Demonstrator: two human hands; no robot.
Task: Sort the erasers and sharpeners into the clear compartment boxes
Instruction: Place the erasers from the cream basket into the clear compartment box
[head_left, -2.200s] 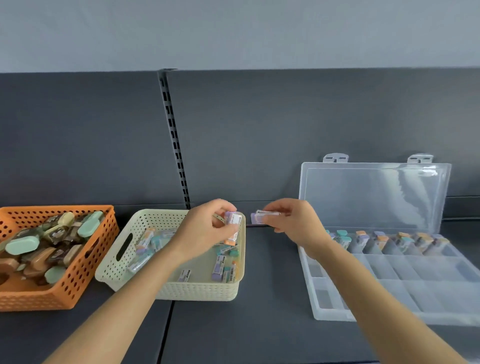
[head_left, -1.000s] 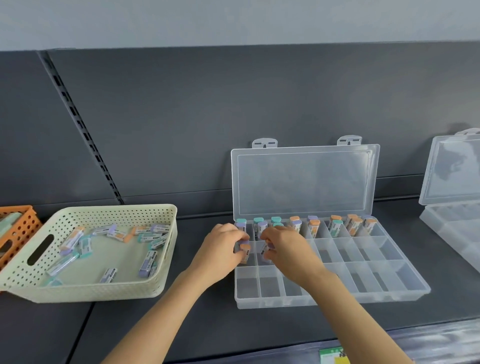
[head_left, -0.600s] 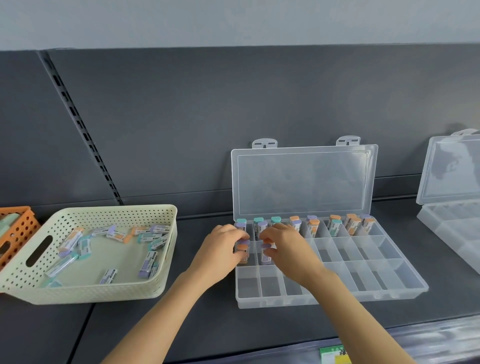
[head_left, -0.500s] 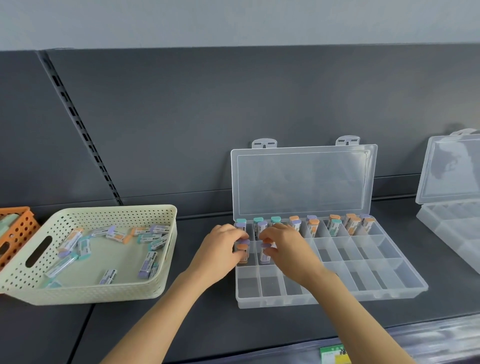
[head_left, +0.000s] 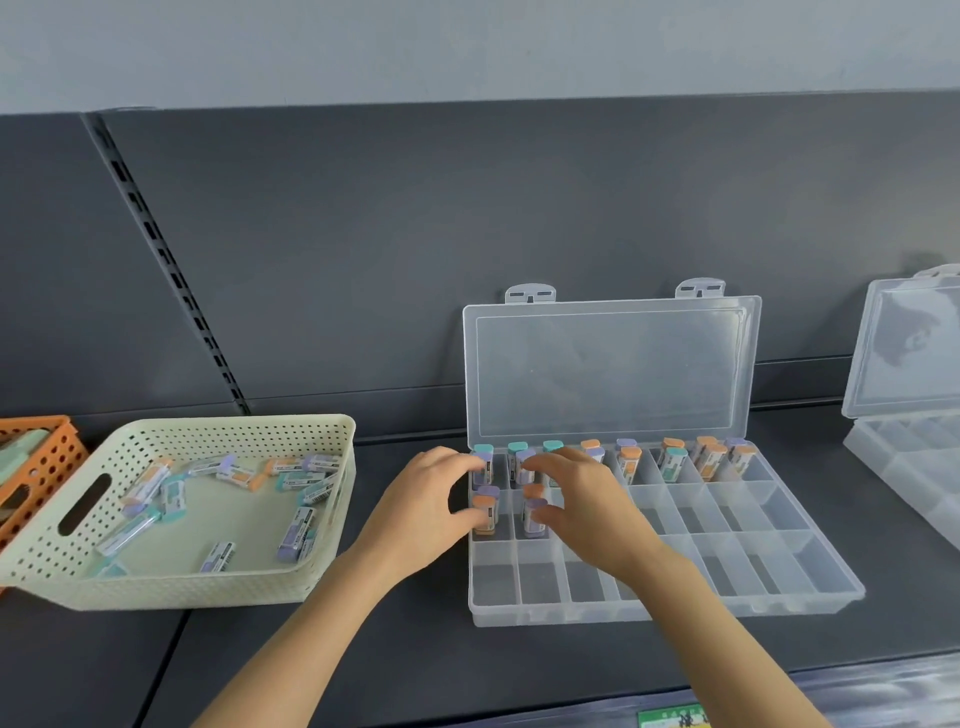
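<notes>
An open clear compartment box (head_left: 810, 597) lies on the dark shelf, its lid standing up. Several erasers (head_left: 670, 462) with teal, orange and purple ends stand upright in its back row. My left hand (head_left: 421, 509) curls round an orange-topped eraser (head_left: 485, 512) standing in the leftmost middle-row compartment. My right hand (head_left: 587, 504) holds its thumb against a purple-topped eraser (head_left: 535, 514) in the second middle-row compartment, fingers arched over it. A cream perforated basket (head_left: 208, 431) at the left holds several loose erasers (head_left: 296, 478).
An orange basket (head_left: 47, 462) with green and brown items shows at the far left edge. A second open clear compartment box (head_left: 909, 467) sits at the far right. A grey back panel rises behind the shelf. The shelf's front edge runs along the bottom.
Both hands carried erasers from above the cream basket to the box's left middle-row compartments. In the last half second they have barely moved.
</notes>
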